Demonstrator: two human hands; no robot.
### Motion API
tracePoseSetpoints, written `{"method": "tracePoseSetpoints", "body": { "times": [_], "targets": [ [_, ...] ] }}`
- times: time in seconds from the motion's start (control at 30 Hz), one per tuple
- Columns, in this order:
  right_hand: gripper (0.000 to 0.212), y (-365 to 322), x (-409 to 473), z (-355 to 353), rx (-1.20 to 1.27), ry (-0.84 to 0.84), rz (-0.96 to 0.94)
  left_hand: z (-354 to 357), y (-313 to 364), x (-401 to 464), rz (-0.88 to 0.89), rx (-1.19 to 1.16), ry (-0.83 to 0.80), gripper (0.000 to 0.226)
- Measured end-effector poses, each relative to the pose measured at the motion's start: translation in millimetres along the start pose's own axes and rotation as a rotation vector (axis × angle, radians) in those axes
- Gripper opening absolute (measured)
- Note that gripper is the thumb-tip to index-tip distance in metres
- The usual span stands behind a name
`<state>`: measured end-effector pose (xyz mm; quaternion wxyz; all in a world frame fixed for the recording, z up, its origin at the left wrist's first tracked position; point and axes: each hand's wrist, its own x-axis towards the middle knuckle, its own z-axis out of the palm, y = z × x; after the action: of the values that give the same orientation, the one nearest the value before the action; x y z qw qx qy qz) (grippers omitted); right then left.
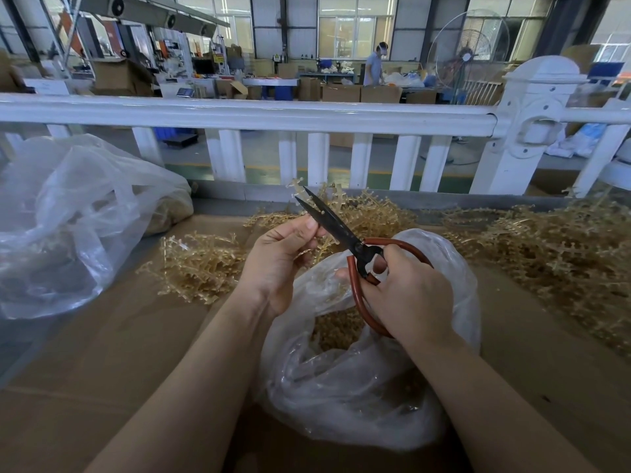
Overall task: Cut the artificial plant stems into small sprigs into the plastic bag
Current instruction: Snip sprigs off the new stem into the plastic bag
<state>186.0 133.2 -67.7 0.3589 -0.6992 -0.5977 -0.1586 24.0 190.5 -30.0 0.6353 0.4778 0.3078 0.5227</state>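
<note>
Tan plastic stem (pixel 300 189) sits between open scissors (pixel 327 220); our left hand (pixel 276 264) pinches it, our right hand (pixel 406 295) grips the red handles. Below, the plastic bag (pixel 358 387) holds some sprigs; big uncut piles (pixel 546 247) remain along the table's far edge.

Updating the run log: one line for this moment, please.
left hand: pinches stem | right hand: grips scissors, blades open at stem | plastic bag: below, holds sprigs

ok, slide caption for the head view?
Right hand scissors snip stem held by left hand above plastic bag.
</note>
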Motion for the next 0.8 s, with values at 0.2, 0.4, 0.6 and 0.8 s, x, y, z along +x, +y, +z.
{"method": "tracePoseSetpoints", "body": {
  "times": [0.2, 0.4, 0.6, 0.8],
  "targets": [
    [0.044, 3, 0, 3, 0.037, -0.007, -0.016, -2, -1, 1, 0.004, 0.002, -0.007, 0.013],
    [0.042, 8, -2, 8, 0.122, -0.09, 0.049, -2, -4, 2, -0.056, -0.025, 0.072, 0.011],
    [0.031, 6, 0, 7, 0.469, -0.101, 0.21, -4, -4, 4, -0.167, -0.044, 0.108, 0.012],
    [0.032, 1, 8, -2, 0.885, -0.263, 0.423, 3, -5, 1, -0.209, 0.135, -0.03, 0.013]
  ]
}}
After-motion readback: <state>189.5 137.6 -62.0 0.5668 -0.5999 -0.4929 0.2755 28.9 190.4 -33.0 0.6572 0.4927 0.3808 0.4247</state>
